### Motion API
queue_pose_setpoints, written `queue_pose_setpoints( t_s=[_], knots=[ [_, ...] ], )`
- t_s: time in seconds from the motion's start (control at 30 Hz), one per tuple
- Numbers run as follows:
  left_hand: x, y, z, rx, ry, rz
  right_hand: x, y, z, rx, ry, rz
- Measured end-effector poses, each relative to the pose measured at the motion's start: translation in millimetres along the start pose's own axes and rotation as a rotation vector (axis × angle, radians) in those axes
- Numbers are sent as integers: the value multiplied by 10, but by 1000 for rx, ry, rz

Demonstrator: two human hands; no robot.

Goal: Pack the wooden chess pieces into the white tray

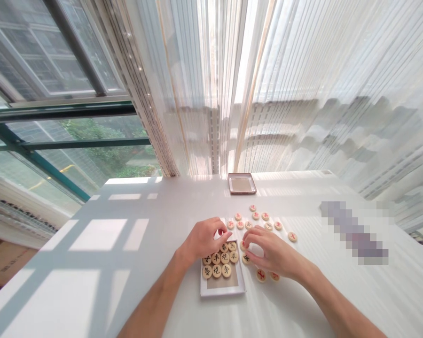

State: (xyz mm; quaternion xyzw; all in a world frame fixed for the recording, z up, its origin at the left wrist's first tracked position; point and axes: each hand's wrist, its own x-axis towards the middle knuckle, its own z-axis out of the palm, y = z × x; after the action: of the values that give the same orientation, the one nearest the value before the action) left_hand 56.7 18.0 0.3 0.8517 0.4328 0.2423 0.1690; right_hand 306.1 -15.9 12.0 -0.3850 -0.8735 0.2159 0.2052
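Note:
Round wooden xiangqi pieces with black characters (225, 257) lie in rows in a shallow white box (223, 292). Over the box's far left corner, my left hand (206, 237) is closed, thumb and index fingertips close together; whatever they hold, if anything, I cannot make out. Just right of the box, my right hand (268, 249) has its fingers curled, with thumb and fingertips at a red-marked xiangqi piece (242, 245). A black-marked piece (246, 258) sits below that thumb. My right hand partly covers the pieces nearby.
Several loose pieces, mostly red-marked (255, 216), are scattered beyond and right of the box. A box lid (242, 183) lies near the far edge of the white table (155, 263). A blurred-out object (354, 232) is at the right. Curtains and a window stand behind.

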Motion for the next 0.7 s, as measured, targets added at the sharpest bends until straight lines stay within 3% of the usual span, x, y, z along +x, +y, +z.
queue_pose_setpoints(
  t_s=[0.17, 0.3, 0.7],
  knots=[
    [0, 5, 4, 1, 4, -4, 145, 232, -151, -95, 109, 78],
    [0, 12, 12, 4, -1, -8, 310, 383, -199, -134, 71, 176],
    [9, -13, 41, 29, -2, -9, 385, 388, -57, -228, 104, 237]
  ],
)
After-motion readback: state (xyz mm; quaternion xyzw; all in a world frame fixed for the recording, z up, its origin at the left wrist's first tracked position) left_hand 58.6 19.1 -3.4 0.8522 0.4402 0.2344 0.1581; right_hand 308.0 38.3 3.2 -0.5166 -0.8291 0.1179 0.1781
